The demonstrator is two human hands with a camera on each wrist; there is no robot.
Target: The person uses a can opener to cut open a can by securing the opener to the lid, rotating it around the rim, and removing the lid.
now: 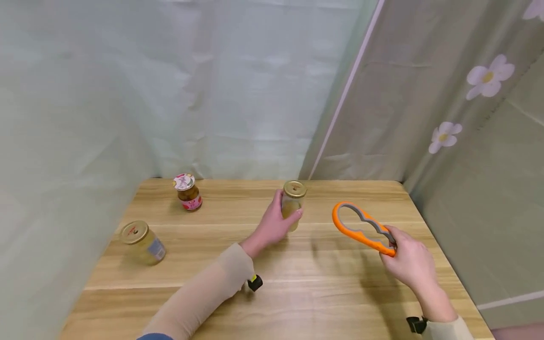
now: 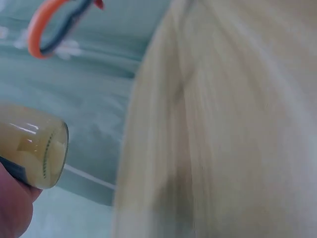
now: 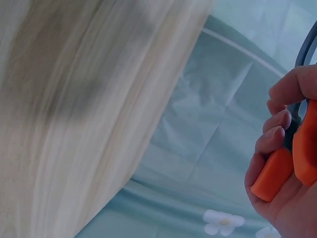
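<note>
My left hand grips a glass jar with a gold lid near the table's back middle, fingers behind it and thumb along its front. In the left wrist view the jar's clear base shows pale yellowish contents, and a dark label edge is partly covered by the hand. On the right, my right hand holds an orange and grey multi-ring jar opener by its handle end, above the table. Its loop points left toward the jar. Fingers curl round the orange handle in the right wrist view.
Another gold-lidded jar with a blue-grey label stands at the left of the wooden table. Behind it is a smaller jar with a pink label and patterned lid. Pale curtains hang along the back and right edges.
</note>
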